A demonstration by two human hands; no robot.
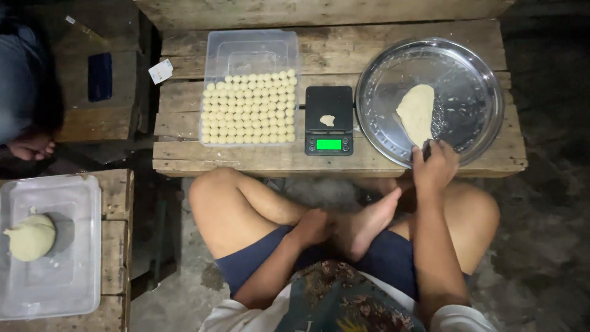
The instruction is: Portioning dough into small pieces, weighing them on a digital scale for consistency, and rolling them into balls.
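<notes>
My right hand [435, 165] rests on the near rim of a round steel tray [473, 67] and grips a small dark tool whose tip touches the flat pale dough sheet [416, 113] lying in the tray. My left hand [312, 226] lies loosely curled on my crossed legs beside my foot, holding nothing. A small black digital scale [329, 120] with a green display stands left of the tray, with a little piece of dough [327, 120] on its platform. Further left, a clear plastic box [249, 49] holds rows of several small dough balls [249, 109].
Everything stands on a low wooden pallet table [338, 161]. At the lower left another clear box [67, 258] holds a large dough lump [29, 237]. Another person's foot [29, 146] shows at the left edge, near a dark phone [99, 76] on a wooden crate.
</notes>
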